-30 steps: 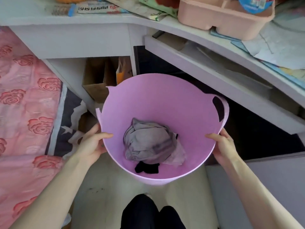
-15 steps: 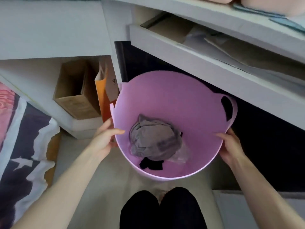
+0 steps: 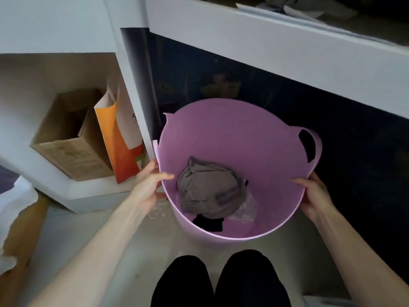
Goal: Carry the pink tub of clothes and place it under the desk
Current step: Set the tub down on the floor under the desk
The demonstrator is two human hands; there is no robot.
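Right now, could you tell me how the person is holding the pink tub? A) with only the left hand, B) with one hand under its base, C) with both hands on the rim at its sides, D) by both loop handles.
C: the left hand and the right hand each grip the rim of the pink tub at opposite sides, while the loop handle is untouched.

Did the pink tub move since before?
Yes. The pink tub went forward, toward the dark space under the desk, and now sits beside the orange paper bag.
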